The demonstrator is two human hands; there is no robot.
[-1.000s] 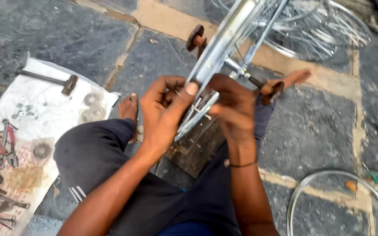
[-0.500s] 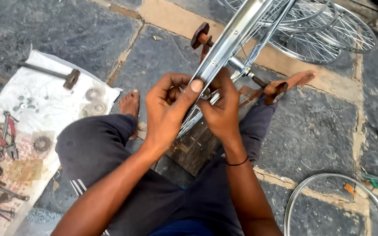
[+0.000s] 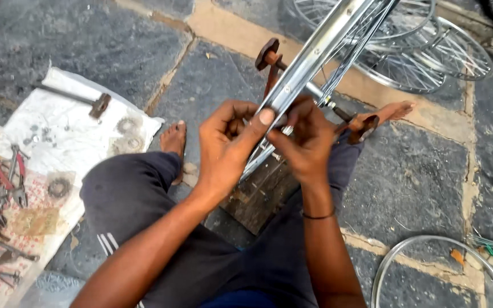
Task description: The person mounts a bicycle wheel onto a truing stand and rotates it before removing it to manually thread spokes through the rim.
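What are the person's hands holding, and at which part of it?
Both the left hand and right hand grip the shiny metal wheel rim at its near lower edge.

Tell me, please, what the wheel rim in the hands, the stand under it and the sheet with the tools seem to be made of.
The wheel rim looks like bright plated steel: silvery, with sharp reflections. The stand looks like rusted iron: matt red-brown, rough. The sheet may be plastic or coated cloth: white, creased, stained. Both hands, left hand and right hand, grip the rim.
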